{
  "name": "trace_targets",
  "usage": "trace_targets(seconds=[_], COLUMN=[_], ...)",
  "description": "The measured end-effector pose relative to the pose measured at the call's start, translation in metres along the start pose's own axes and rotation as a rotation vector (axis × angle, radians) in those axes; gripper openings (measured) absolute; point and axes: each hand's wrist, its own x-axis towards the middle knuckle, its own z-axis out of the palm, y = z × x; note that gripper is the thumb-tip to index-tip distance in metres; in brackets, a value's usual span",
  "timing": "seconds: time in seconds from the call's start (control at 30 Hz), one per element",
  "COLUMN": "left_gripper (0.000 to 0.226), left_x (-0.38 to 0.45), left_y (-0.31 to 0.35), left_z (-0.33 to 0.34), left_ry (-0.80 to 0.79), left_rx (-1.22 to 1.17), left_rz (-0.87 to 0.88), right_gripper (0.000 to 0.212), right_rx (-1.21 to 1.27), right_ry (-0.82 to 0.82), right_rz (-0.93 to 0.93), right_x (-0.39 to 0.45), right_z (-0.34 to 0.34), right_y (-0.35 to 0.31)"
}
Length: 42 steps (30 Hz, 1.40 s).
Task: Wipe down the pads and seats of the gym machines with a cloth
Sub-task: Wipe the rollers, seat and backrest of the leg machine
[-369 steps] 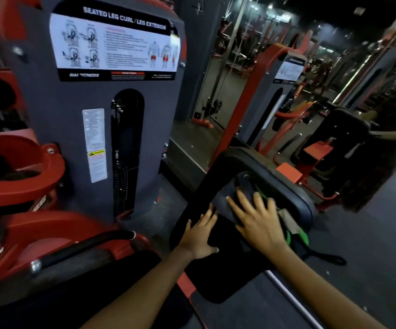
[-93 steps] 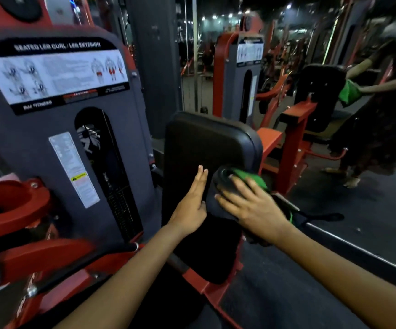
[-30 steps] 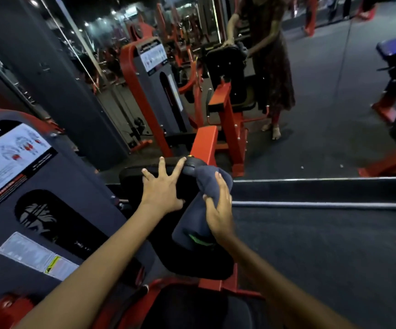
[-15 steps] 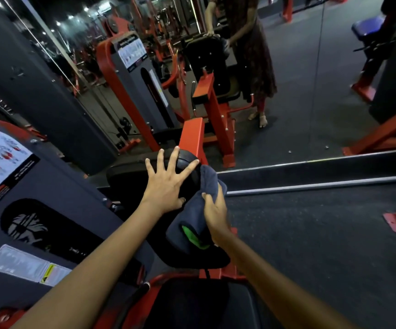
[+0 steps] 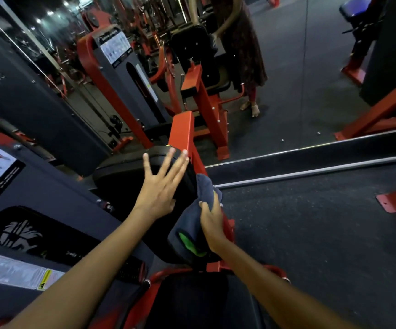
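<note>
The left hand [image 5: 161, 186] lies flat with its fingers spread and straight on the black back pad [image 5: 121, 176] of the seated leg-curl machine, bracing it and holding nothing, while the right hand [image 5: 212, 224] presses the dark blue cloth [image 5: 192, 224] against the pad's right edge, fingers laid along the cloth; whether they curl round it cannot be told from this angle. Compared with half a second ago, the left hand has slid a little further up toward the pad's top edge and the right hand with the cloth has dropped lower along the right side, so the wipe appears to be running down that edge, with a green patch of the cloth showing near the pad's lower right corner. That suggests the face and top of this pad are largely covered and the side is the stroke in hand; the black seat [image 5: 192, 302] below, near the bottom of the view, probably remains to be done. To the right of the pad the dark rubber floor [image 5: 322, 233] leaves open room for the right arm to swing, whereas the grey weight-stack housing [image 5: 49, 210] stands close on the left. The red frame post [image 5: 182, 131] rises just behind the pad's top edge, near the left fingertips. Another person [image 5: 242, 43] works at a machine well apart.
</note>
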Motion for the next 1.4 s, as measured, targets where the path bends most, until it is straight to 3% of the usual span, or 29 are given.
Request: trace_targets(seconds=[0.07,0.2,0.43,0.53,0.63,0.87,1.1,1.2,1.4], left_gripper=[0.122,0.114,0.070,0.064,0.067,0.066,0.072,0.077,0.102], left_x=[-0.002,-0.002,-0.006,-0.007,-0.007,-0.007,-0.007,-0.008,-0.008], left_y=[0.006,0.021,0.045,0.053,0.054,0.054,0.058,0.058,0.039], left_z=[0.007,0.010,0.034,0.035,0.036,0.036,0.029,0.027,0.016], left_ry=[0.044,0.061,0.171,0.168,0.170,0.124,0.036,0.016,0.154], left_rx=[0.075,0.138,0.230,0.242,0.241,0.299,0.302,0.264,0.027], left_rz=[0.122,0.088,0.191,0.202,0.202,0.175,0.155,0.142,0.032], right_gripper=[0.050,0.041,0.043,0.045,0.042,0.047,0.043,0.041,0.039], right_rx=[-0.053,-0.077,-0.002,-0.049,-0.036,0.006,0.011,0.007,0.011], right_ry=[-0.008,0.072,0.036,0.071,0.071,0.025,0.069,0.047,-0.014], right_rz=[0.006,0.347,0.145,0.212,0.343,0.205,0.504,0.487,0.280], right_x=[-0.004,-0.002,-0.008,-0.009,-0.004,-0.011,0.015,0.012,0.004], right_z=[-0.010,-0.030,-0.024,-0.033,-0.037,-0.030,-0.039,-0.034,-0.022], right_y=[0.023,0.059,0.039,0.063,0.069,0.057,0.094,0.075,0.001])
